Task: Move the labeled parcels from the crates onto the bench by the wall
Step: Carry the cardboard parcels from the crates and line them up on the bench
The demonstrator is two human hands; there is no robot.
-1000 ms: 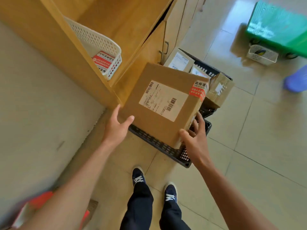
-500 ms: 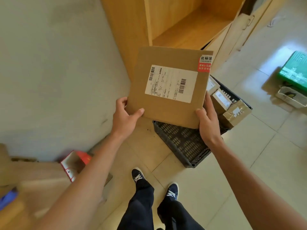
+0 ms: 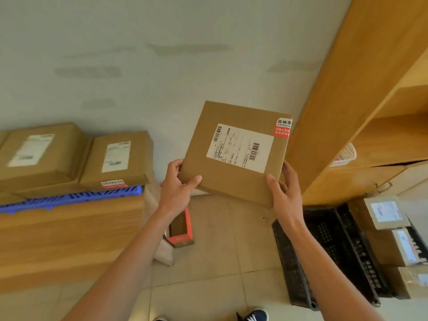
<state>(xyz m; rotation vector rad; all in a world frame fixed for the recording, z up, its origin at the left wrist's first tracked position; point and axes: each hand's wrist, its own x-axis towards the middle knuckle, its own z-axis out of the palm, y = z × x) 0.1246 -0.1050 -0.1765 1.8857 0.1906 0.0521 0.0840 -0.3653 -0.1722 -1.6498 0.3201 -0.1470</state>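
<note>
We held the parcel [image 3: 234, 154] in the air, label up, between bench [image 3: 69, 230] and crate [image 3: 324, 256] | left hand [image 3: 177, 188] gripped its near-left corner, thumb on top | right hand [image 3: 286, 193] clasped the right edge, fingers curled | both arms outstretched.

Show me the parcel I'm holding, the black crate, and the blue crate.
held parcel [image 3: 234, 174], head view, bare cardboard below its label.
black crate [image 3: 333, 249], head view, slatted floor.
blue crate [image 3: 76, 198], head view, front rim.

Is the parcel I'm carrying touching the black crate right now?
Apart. The head view shows the parcel held up by the left hand and right hand, with bare floor tile visible between it and the black crate.
</note>
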